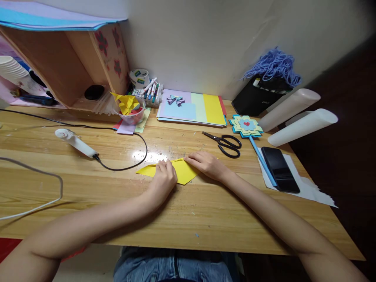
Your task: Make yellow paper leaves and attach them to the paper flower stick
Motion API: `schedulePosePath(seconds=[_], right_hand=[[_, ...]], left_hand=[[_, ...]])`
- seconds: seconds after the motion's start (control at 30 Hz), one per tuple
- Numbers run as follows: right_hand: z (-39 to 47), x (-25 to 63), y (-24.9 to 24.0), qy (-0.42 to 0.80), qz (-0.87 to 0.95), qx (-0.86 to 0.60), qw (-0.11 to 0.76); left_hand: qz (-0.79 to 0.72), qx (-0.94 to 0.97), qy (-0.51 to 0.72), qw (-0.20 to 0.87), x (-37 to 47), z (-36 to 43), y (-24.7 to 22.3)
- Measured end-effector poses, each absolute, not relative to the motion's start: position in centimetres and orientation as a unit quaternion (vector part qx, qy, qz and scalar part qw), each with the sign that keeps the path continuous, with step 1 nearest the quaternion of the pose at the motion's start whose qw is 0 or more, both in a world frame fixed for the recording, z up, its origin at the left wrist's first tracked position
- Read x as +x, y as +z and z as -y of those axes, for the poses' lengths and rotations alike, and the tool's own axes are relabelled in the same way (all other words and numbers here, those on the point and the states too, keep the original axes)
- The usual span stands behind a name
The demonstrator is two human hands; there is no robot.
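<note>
Lying on the tabletop [188,223], the yellow paper [185,172] is touched by both hands, long axis L–R, tapering L. Its far, folded edge is met by both sets of fingertips, so most of the sheet is kept nearside. By the L hand [166,176], fingers curled tog., it's covered L of mid.; by the R hand [207,164], fingers close tog., R of mid. Pinching or just pressing? Can't be told.

I'm seeing fairly bright counter [205,223], white glare glinting near its middle; soft shadows lying under forearms [111,217]; far right falling dark; wide lens stretching edges.
</note>
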State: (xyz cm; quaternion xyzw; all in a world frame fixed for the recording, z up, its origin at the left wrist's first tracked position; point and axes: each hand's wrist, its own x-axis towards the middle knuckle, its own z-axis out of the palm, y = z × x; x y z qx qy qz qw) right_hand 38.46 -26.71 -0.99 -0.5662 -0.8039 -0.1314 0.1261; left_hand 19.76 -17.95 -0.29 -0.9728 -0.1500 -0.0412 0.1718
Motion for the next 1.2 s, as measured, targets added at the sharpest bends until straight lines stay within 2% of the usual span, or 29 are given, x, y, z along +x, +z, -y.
schedulePosePath(seconds=[0.17,0.27,0.4,0.77,1.0,1.2], right_hand=[[27.0,38.6,-0.8,-0.112,0.820,-0.551,0.104],[27.8,38.8,-0.8,-0.092,0.813,-0.561,0.126],[29.2,38.7,-1.2,-0.080,0.786,-0.598,0.134],[31.4,38.1,-2.3,-0.078,0.689,-0.704,0.152],[31.7,37.5,-2.4,-0.141,0.635,-0.741,0.169],[30.9,37.3,-2.4,-0.196,0.612,-0.750,0.155]], left_hand=[[0.216,-0.966,-0.032,0.140,19.3,18.3,-0.2],[0.216,-0.961,0.001,0.173,19.2,18.4,0.4],[0.224,-0.954,0.050,0.193,19.2,18.5,1.3],[0.270,-0.945,0.115,0.144,18.7,18.8,2.1],[0.245,-0.951,0.184,0.050,19.2,17.1,4.9],[0.261,-0.951,0.163,0.007,19.9,14.8,6.2]])
